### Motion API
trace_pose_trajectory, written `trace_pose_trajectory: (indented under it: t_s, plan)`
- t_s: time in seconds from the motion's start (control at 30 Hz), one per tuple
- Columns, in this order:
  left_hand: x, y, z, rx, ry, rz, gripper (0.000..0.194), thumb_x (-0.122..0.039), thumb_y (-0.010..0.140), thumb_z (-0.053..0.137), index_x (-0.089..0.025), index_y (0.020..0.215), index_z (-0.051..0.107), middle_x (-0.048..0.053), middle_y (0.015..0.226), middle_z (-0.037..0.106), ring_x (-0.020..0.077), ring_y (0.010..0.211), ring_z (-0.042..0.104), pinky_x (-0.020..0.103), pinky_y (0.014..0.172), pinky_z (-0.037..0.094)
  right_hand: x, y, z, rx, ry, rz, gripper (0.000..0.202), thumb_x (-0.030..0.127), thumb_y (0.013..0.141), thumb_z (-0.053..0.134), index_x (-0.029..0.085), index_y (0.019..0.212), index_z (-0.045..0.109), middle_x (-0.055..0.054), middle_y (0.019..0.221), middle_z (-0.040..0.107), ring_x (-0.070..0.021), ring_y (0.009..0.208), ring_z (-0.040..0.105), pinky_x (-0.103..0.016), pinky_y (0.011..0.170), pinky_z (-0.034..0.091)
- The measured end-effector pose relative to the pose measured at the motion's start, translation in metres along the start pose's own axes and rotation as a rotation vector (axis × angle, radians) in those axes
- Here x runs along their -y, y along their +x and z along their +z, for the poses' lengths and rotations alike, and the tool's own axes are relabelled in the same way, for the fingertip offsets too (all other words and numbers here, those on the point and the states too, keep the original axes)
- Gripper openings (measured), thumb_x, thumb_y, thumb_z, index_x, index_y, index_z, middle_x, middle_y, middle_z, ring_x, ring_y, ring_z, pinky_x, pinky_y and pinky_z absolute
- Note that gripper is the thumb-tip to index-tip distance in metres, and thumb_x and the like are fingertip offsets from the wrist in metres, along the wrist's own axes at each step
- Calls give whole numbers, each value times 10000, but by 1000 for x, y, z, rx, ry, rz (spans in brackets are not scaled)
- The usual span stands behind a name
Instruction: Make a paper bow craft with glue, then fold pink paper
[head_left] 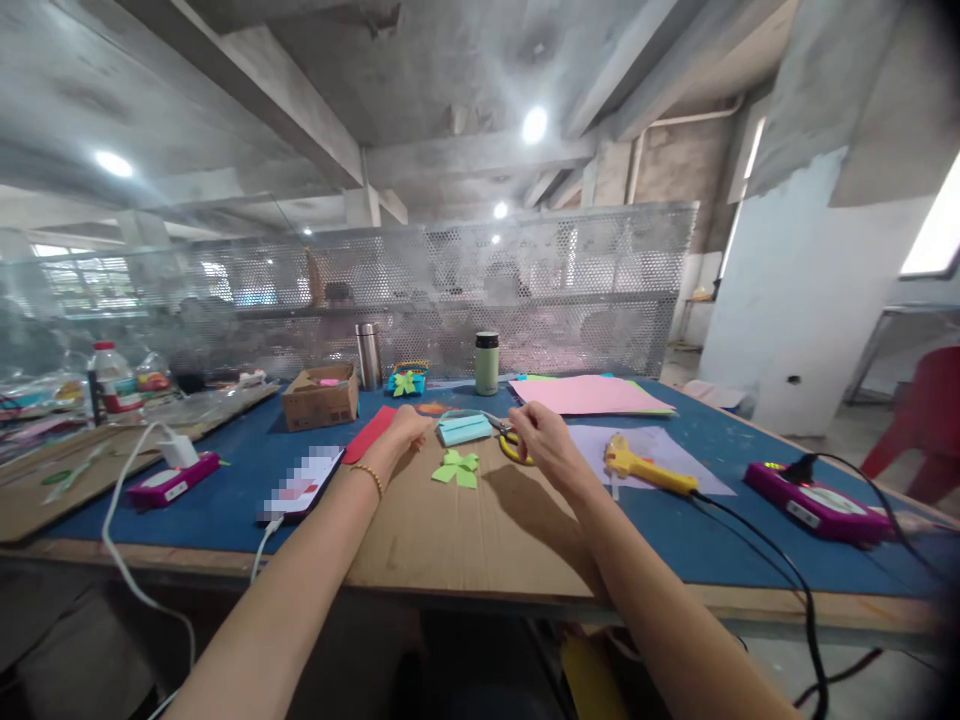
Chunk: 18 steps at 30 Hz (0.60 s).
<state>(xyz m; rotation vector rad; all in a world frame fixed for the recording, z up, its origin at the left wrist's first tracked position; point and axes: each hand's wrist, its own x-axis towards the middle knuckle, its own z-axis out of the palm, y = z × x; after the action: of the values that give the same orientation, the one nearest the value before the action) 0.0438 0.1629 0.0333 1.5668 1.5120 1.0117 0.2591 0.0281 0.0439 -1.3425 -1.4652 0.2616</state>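
Observation:
My left hand [409, 430] is closed, its fingertips pinched together above the cardboard sheet, beside a red paper [369, 436]. My right hand [541, 436] is curled closed just over yellow-handled scissors [514, 446]; its fingers partly hide them. What either hand holds, if anything, is too small or hidden to make out. Between the hands lies a small light-blue folded paper box [465, 429], with a thin pale strip along its far side. Nearer to me, a light-green paper bow [457, 468] rests flat on the cardboard [465, 540].
A purple sheet [581, 447] lies under a yellow glue gun [649, 468], its cord trailing right. Behind are pink paper [592, 394], a green flask [487, 364], a steel flask [368, 356] and a cardboard box [320, 396]. A phone [304, 484] and power strips [817, 503] flank the cardboard.

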Motion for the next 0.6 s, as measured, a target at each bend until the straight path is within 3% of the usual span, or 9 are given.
trace_pose_trajectory:
  t_s: [0.1,0.27,0.43,0.6]
  plan:
    - [-5,19,16,-37,158,-39,188,-267,692,773,-151,659,629,35,471,569,188,497,588,242,477,381,-3,5,-4,-75,-231,-46,366,415,957,429,221,649,461,15,578,539,-127,549,493,-244,567,326]
    - [-9,31,37,-59,259,18,170,-302,683,787,-163,720,695,93,666,699,235,702,678,244,532,407,10,-2,-6,-11,-395,-77,430,425,992,391,206,640,503,-14,638,578,-129,591,454,-262,590,287]
    - [-5,25,42,-38,286,119,180,-275,651,809,-153,767,747,94,741,732,248,791,699,244,579,430,15,-3,-2,35,-457,-40,422,407,980,431,183,655,581,-1,598,568,-115,552,434,-254,558,260]
    - [-5,14,42,-19,329,196,106,-220,691,751,-129,745,743,97,706,717,242,770,694,245,592,433,5,2,5,46,-496,-6,353,320,940,484,165,658,630,-22,636,624,-117,573,480,-247,540,254]
